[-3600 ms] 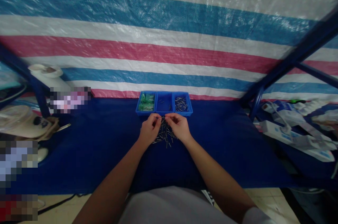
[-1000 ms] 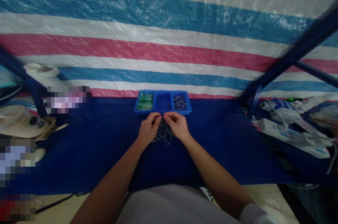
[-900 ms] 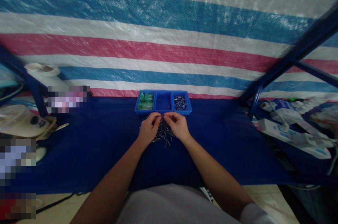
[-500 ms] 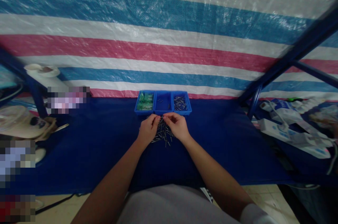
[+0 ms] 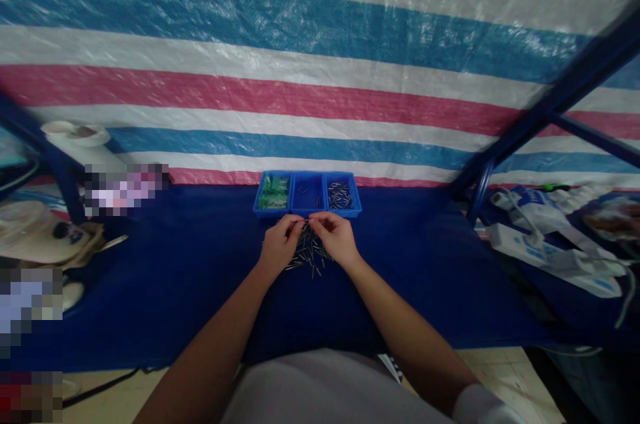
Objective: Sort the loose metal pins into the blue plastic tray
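My left hand (image 5: 281,242) and my right hand (image 5: 334,237) meet fingertip to fingertip over a loose pile of thin dark metal pins (image 5: 311,254) on the blue table. Thumb and finger of each are pinched closed; a tiny dark thing spans the small gap between them, too small to name. Just beyond the fingers stand three blue bins side by side. The left bin (image 5: 273,214) holds small green and clear pieces (image 5: 274,191). A few pins lie in the middle bin (image 5: 309,194). Many short metal pins (image 5: 340,196) fill the right bin (image 5: 354,213).
A white power strip (image 5: 520,244) with cables and bags lies at the right. At the left are a white roll (image 5: 83,144), a clear plastic container (image 5: 30,231) and blurred-out items. Blue metal posts (image 5: 540,114) flank the table; a striped tarp (image 5: 320,71) hangs behind.
The view has shifted very slightly. Both hands keep their pinch over the pile, the fingertips barely moving.
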Demonstrator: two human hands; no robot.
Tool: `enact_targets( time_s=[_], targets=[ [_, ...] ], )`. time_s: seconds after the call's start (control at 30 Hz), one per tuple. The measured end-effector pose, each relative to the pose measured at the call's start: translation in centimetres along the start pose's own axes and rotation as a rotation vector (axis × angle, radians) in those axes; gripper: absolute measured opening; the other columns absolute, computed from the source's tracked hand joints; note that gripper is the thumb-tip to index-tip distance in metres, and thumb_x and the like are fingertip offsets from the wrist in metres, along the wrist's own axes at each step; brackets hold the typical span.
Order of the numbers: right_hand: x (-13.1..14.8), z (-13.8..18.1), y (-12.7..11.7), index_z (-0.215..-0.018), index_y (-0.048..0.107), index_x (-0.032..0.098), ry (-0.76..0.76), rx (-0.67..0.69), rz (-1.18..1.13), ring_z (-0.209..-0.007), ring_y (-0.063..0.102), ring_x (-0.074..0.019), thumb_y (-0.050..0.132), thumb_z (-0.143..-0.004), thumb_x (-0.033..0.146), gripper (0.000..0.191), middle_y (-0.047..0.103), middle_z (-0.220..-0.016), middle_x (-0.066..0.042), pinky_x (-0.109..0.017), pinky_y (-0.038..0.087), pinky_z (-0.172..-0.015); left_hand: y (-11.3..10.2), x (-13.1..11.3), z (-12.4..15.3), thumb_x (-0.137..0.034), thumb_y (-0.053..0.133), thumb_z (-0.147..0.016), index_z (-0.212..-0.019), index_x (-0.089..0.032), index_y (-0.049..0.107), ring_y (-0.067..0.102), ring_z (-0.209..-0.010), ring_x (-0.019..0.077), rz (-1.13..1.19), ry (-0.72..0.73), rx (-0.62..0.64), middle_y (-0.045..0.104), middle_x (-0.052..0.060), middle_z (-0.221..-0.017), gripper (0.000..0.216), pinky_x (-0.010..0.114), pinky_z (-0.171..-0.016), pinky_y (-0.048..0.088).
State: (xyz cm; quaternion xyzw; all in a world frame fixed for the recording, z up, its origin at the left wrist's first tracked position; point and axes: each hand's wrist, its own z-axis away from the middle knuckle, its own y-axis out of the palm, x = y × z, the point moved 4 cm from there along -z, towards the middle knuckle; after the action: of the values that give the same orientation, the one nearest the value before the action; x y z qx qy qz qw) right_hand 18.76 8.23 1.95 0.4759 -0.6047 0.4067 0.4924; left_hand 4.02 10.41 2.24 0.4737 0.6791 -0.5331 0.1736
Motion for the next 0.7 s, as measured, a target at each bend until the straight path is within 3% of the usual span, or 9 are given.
enact_targets(
  time_s=[0.3, 0.53, 0.7],
  targets=[
    [0.40, 0.12, 0.06, -0.084, 0.070, 0.020, 0.005, 0.011, 0.000, -0.067, 0.064, -0.0170, 0.067, -0.074, 0.035, 0.019, 0.071, -0.078, -0.004, -0.030, 0.052, -0.065, -0.01, -0.08, -0.01, -0.040, 0.041, -0.093, -0.086, -0.019, 0.061, 0.058, -0.061, 0.0120, -0.023, -0.023, 0.053, 0.064, -0.001, -0.070, 0.030, 0.023, -0.063, 0.042],
    [0.00, 0.04, 0.05, -0.085, 0.071, 0.019, 0.015, 0.001, -0.015, -0.066, 0.063, -0.0165, 0.067, -0.074, 0.035, 0.019, 0.071, -0.078, -0.004, -0.029, 0.051, -0.063, 0.06, -0.11, 0.05, -0.039, 0.050, -0.089, -0.098, -0.020, 0.063, 0.054, -0.056, 0.0106, 0.020, -0.025, 0.014, 0.060, -0.003, -0.065, 0.025, 0.021, -0.058, 0.041],
    [-0.06, 0.05, 0.18, -0.084, 0.070, 0.018, 0.011, 0.015, -0.030, -0.068, 0.064, -0.0165, 0.067, -0.074, 0.034, 0.019, 0.071, -0.079, -0.005, -0.029, 0.051, -0.066, 0.16, -0.06, 0.03, -0.037, 0.049, -0.089, -0.091, -0.019, 0.063, 0.054, -0.057, 0.0101, 0.015, -0.006, 0.014, 0.059, -0.003, -0.064, 0.023, 0.021, -0.059, 0.041]
  ],
)
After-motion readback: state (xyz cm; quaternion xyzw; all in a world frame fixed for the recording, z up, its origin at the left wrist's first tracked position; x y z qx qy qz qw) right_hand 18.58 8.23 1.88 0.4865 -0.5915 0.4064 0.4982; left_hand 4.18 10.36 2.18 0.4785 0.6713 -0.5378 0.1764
